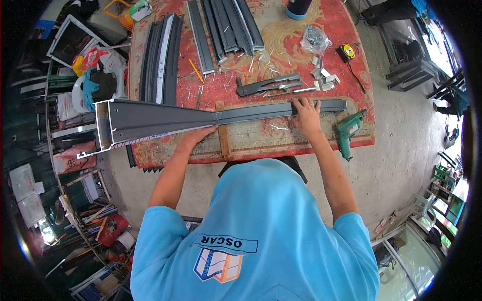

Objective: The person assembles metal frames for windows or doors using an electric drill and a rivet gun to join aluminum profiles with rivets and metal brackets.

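Note:
A long dark grey metal profile (pixel 160 119) with a wide, pale-edged open end reaches off the left side of the table. At its narrow end it meets a slimmer dark metal profile (pixel 256 111) that runs right; fine shavings lie at the meeting point. My left hand (pixel 198 134) grips the wide profile's near edge, its fingers partly hidden beneath. My right hand (pixel 307 118) is closed around the slim profile near its right end. Under the joint lies a wooden strip (pixel 224 143). A green power drill (pixel 349 131) rests right of my right hand.
The red patterned table cover (pixel 281 45) carries a hand riveter (pixel 266 84), metal brackets (pixel 324 78), a bag of small parts (pixel 315 40), a tape measure (pixel 346 51) and a pencil (pixel 196 71). More dark profiles (pixel 221 25) lie at the back. Cluttered racks stand left.

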